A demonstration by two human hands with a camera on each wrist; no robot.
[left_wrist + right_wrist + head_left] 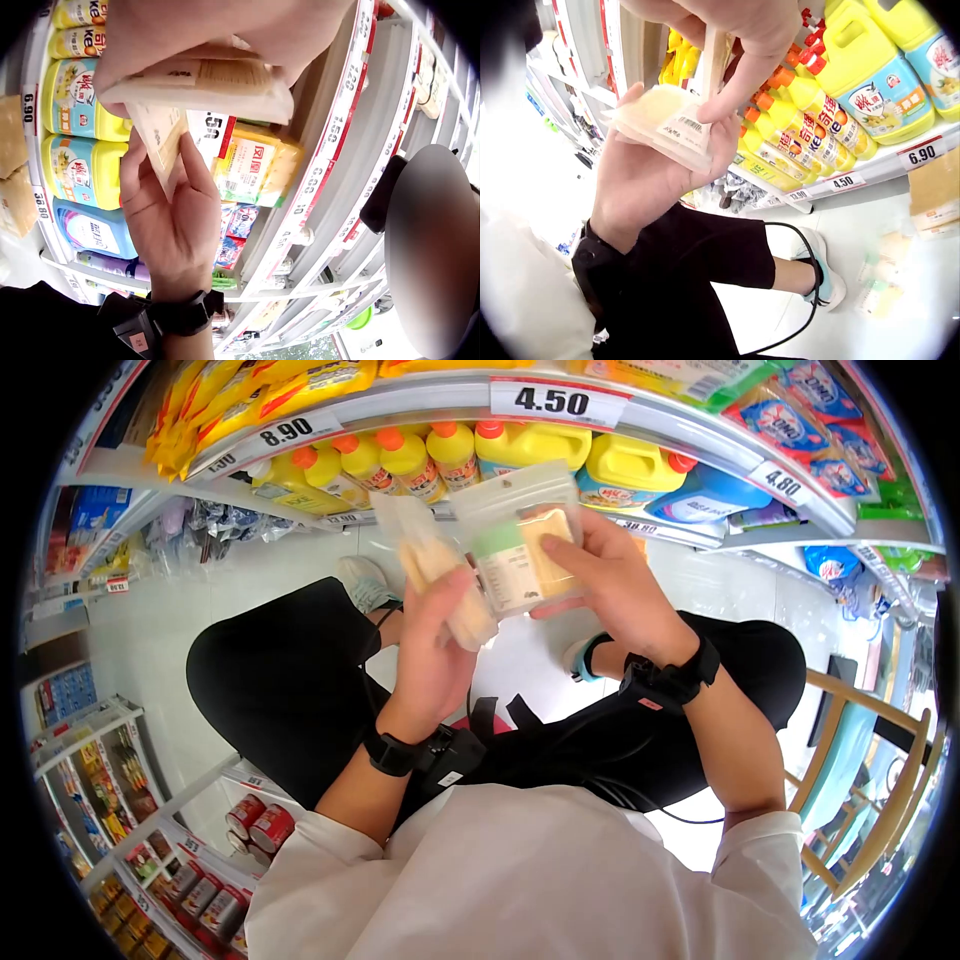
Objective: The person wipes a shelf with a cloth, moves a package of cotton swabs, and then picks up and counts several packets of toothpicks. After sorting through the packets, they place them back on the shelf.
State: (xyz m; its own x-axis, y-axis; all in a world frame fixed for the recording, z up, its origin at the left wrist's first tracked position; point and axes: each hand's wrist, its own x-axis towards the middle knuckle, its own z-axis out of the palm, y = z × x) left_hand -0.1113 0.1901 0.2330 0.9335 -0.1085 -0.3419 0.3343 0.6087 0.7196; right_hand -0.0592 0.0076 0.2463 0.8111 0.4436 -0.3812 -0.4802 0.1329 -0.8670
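Observation:
My left hand [435, 645] grips a clear plastic packet [425, 550] with beige contents, which stands on edge in the head view. Beside it, my right hand [625, 575] pinches a clear zip bag [515, 545], thumb across its front. Inside that bag are a pale yellow flat piece and a green and white printed label. Both packets are held up close together over the floor, between the knees. In the right wrist view a barcode label shows on the left hand's packet [664, 124].
Shelves ahead hold yellow detergent bottles [455, 455], a blue jug [715, 495] and yellow packs [265, 395]. On the floor are similar packets [881, 296] and a cardboard box [936, 191]. A wooden chair [870, 790] stands at the right, red cans [270, 827] at lower left.

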